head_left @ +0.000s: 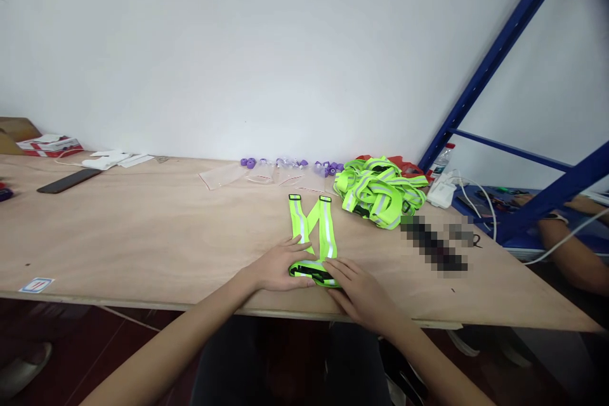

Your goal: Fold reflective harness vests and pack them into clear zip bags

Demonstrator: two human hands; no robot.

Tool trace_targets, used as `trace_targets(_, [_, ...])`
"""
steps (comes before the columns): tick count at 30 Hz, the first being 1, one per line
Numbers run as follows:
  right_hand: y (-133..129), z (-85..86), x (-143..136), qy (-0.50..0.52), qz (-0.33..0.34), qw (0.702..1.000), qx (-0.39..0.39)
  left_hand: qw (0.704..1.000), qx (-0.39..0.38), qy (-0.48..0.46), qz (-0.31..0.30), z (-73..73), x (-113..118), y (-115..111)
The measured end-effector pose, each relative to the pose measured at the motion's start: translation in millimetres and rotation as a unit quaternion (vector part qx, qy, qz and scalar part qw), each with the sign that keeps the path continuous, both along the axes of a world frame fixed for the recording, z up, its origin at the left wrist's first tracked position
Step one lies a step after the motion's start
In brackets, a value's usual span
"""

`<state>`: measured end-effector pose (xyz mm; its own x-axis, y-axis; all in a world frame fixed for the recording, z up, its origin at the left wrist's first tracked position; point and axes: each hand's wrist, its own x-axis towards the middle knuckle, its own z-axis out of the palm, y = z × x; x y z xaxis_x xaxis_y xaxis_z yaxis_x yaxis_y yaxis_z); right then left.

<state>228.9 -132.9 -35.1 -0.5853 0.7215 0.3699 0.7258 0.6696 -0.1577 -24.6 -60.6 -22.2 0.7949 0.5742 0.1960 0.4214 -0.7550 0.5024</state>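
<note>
A fluorescent yellow-green reflective harness [328, 235] with silver stripes lies on the table in front of me. Two of its straps, each with a black buckle at the end, stretch away from me. Its near part is a compact folded bundle with black pieces showing. My left hand [281, 266] grips the bundle's left end, fingers over the straps and thumb along the near side. From the right, my right hand [360, 292] holds the other end, its fingertips on top. Part of the bundle is hidden under the fingers.
A heap of similar harnesses [380, 193] sits at the back right. Plastic bags [226, 176] and purple rolls [250, 163] line the wall. A dark phone-like slab [69, 181] lies left. Blue rack posts [495, 63], a white adapter [441, 193] and another person's arm [566, 254] are right.
</note>
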Motion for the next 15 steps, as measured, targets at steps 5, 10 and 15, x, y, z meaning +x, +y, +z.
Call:
trace_targets(5, [5,8.6,6,0.065,0.011,0.995,-0.081,1.0,0.006,-0.01,-0.01,-5.8,-1,3])
trace_targets(10, [10,12.4,8,0.074,0.015,0.989,-0.13,1.0,-0.002,-0.021,-0.015,-1.3,-2,1])
trace_targets(15, [17,14.4,8,0.118,-0.021,0.979,-0.163,0.996,-0.06,-0.063,0.02,5.2,0,1])
